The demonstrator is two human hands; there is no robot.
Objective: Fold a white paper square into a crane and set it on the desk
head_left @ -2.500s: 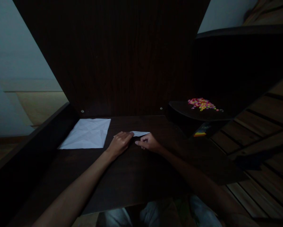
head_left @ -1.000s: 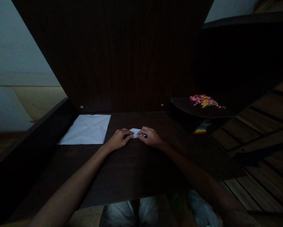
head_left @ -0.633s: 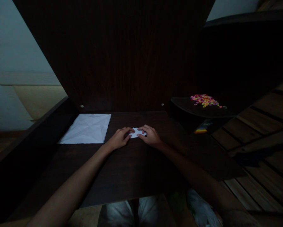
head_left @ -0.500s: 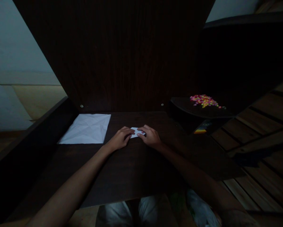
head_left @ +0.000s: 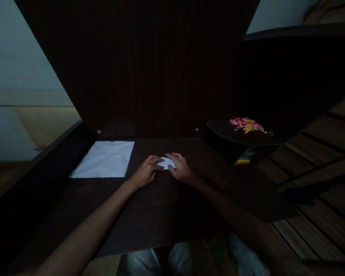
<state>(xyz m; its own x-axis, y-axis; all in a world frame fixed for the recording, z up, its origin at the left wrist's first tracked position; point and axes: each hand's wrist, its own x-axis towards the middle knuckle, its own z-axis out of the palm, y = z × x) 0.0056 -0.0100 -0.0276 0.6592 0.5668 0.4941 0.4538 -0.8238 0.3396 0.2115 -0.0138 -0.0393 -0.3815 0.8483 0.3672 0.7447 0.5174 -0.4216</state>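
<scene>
Between my hands, on the dark wooden desk [head_left: 149,214], lies a small piece of folded white paper [head_left: 167,163]. My left hand [head_left: 147,169] grips its left end, with the thumb at the near side and the fingers over the far side. On the right end is my right hand [head_left: 181,168], its thumb near the front edge and its fingers along the far edge. Parts of the paper are hidden under the fingers. Left of my hands, a larger creased sheet of white paper [head_left: 104,159] lies flat, apart from both hands.
A pile of small, brightly coloured pieces [head_left: 247,125] sits on a rounded dark shelf [head_left: 218,128] at the right. Below it is a yellow-edged object [head_left: 243,161]. A tall dark panel [head_left: 149,76] rises behind the desk, and a raised board [head_left: 45,153] borders its left side.
My right hand's fingers have shifted up to the paper's far edge, and its thumb has moved apart from them. More of the folded paper's middle shows. The larger sheet lies as before.
</scene>
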